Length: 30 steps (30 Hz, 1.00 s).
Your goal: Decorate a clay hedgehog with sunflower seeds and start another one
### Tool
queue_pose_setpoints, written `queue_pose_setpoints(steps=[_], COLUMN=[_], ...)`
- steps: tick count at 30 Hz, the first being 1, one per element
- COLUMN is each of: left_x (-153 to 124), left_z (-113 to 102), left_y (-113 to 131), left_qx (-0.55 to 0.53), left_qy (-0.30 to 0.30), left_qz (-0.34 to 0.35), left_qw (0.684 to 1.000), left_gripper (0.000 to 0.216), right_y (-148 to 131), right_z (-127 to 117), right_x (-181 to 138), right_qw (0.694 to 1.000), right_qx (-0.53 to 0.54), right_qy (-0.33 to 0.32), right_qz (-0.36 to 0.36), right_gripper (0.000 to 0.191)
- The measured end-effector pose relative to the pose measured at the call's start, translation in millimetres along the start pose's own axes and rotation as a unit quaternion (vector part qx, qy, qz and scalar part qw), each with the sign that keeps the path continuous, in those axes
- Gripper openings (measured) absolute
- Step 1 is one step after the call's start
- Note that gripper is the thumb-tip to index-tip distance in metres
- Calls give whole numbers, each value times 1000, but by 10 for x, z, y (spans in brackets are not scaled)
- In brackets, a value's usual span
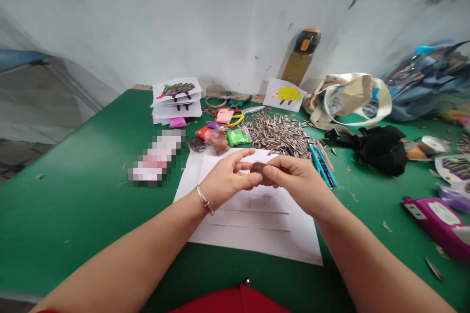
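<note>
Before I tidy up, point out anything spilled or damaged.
Sunflower seeds lie loose on the green table, some apart from the heap, so they look spilled; the white wall bears dark marks.

Looks from the wearer's head, facing forward and tilted down across the green table (91, 171) to the pale wall (154, 19). Sits close above the red clothing (227, 301) at the bottom edge. Catches the left hand (226, 176) and right hand (298, 178) near mid-frame, from behind and above. Spans widely, from the table's left edge to the blue bag (414, 95) far right.
</note>
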State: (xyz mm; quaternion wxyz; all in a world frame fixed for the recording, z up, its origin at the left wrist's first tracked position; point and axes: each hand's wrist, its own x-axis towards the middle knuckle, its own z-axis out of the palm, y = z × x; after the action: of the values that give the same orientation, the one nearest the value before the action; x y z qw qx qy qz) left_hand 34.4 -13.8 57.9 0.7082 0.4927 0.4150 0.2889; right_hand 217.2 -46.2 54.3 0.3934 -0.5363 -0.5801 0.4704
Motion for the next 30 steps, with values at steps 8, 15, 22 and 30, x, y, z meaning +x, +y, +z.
queue_pose_setpoints(steps=[8, 15, 22, 30], left_x=[9, -7, -3, 12], left_z=[-19, -19, -57, -42], left_y=[-8, 20, 10, 6], left_qx=[73, 86, 32, 69], left_qy=[-16, -10, -54, 0], left_qz=[-20, -4, -22, 20], left_qw=[997, 996, 998, 997], left_gripper=[22, 23, 44, 35], right_y=[0, -6, 22, -1], right_z=[-1, -9, -23, 9], right_x=[8, 11, 28, 20], right_qw=[1000, 994, 995, 992], right_qx=[24, 90, 102, 120], right_qy=[8, -60, -13, -29], right_qz=[-7, -18, 4, 22], right_gripper=[21, 27, 22, 22])
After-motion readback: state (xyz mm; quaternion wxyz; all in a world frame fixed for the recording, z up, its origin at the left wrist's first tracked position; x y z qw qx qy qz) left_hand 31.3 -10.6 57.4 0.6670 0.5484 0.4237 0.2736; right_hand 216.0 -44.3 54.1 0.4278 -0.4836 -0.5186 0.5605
